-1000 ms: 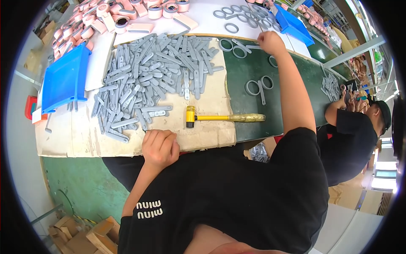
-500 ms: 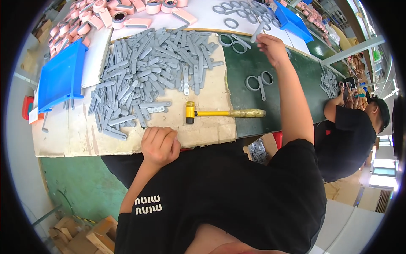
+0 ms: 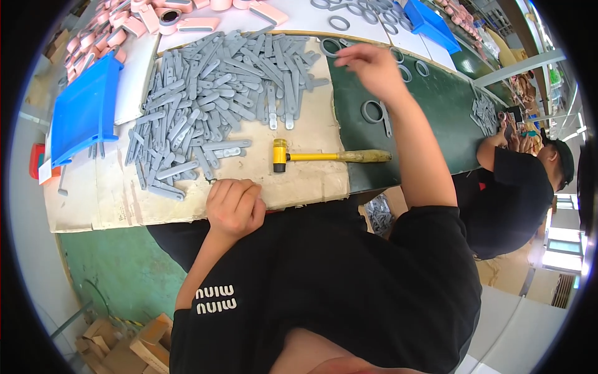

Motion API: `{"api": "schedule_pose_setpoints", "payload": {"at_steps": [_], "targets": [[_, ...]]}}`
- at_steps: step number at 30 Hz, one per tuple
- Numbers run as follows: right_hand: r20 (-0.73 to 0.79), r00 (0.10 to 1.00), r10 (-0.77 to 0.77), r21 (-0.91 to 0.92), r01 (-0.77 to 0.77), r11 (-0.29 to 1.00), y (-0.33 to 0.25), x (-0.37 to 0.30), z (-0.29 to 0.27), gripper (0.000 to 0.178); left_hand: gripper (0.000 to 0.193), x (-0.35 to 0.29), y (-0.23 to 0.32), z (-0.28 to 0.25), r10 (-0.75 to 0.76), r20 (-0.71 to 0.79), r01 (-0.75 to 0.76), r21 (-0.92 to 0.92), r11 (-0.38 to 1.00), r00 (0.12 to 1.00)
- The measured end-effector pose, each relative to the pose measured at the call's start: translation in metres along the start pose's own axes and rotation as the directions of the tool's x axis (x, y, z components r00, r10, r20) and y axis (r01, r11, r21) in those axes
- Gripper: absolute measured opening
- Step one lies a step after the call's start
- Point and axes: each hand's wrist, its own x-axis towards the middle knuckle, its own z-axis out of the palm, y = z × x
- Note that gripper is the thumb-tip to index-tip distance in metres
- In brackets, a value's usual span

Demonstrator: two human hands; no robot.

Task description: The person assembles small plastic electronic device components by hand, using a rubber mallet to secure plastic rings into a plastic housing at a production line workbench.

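Observation:
My left hand (image 3: 235, 209) rests closed at the table's front edge, beside the pile of grey plastic strips (image 3: 218, 81); whatever its fingers may hold is hidden. Over the green mat (image 3: 430, 118), my right hand (image 3: 377, 73) reaches out with fingers apart, and nothing shows in its grasp. Near its fingertips lies a grey ring (image 3: 330, 47). Another grey ring (image 3: 372, 112) lies below the hand with a strip (image 3: 386, 121) against it. More rings (image 3: 422, 68) lie to its right. A yellow-headed hammer (image 3: 280, 156) lies between my hands, its handle toward the right.
Pink plastic housings (image 3: 124, 31) are heaped at the far left, behind a blue tray (image 3: 87, 109). A second blue tray (image 3: 430, 26) stands at the far right near loose grey rings (image 3: 367, 9). A co-worker (image 3: 514, 193) sits at the right by more grey strips (image 3: 483, 112).
My right hand has let go of the grey strip it held and moved left toward the ring near the cardboard. My left hand stays closed in place. The view has shifted slightly.

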Motion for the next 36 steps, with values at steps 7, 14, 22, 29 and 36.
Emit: {"api": "schedule_pose_setpoints", "payload": {"at_steps": [7, 14, 22, 29, 36], "targets": [[0.011, 0.982, 0.187, -0.731, -0.12, 0.672, 0.038, -0.034, -0.066, 0.038, 0.021, -0.003, 0.0, 0.002, 0.023, -0.001, -0.023, -0.01, 1.0, 1.0], [0.066, 0.975, 0.214, -0.733, -0.099, 0.673, 0.042, -0.057, -0.044, 0.038, 0.02, -0.002, 0.0, 0.002, 0.029, 0.018, -0.029, 0.006, 1.0, 0.999], [-0.051, 0.98, 0.19, -0.438, -0.193, 0.878, 0.064, -0.046, -0.057, 0.018, 0.019, -0.001, 0.001, 0.003, 0.023, 0.012, -0.023, 0.009, 1.0, 1.0], [-0.126, 0.974, 0.187, -0.192, -0.209, 0.959, 0.083, 0.005, -0.081, 0.021, 0.02, -0.003, 0.0, 0.005, 0.021, 0.0, -0.021, 0.027, 0.999, 1.0], [-0.228, 0.974, 0.013, -0.471, -0.122, 0.874, 0.12, 0.137, -0.107, 0.026, 0.02, -0.005, 0.002, 0.002, 0.022, -0.013, -0.021, 0.059, 0.998, 1.0]]}}
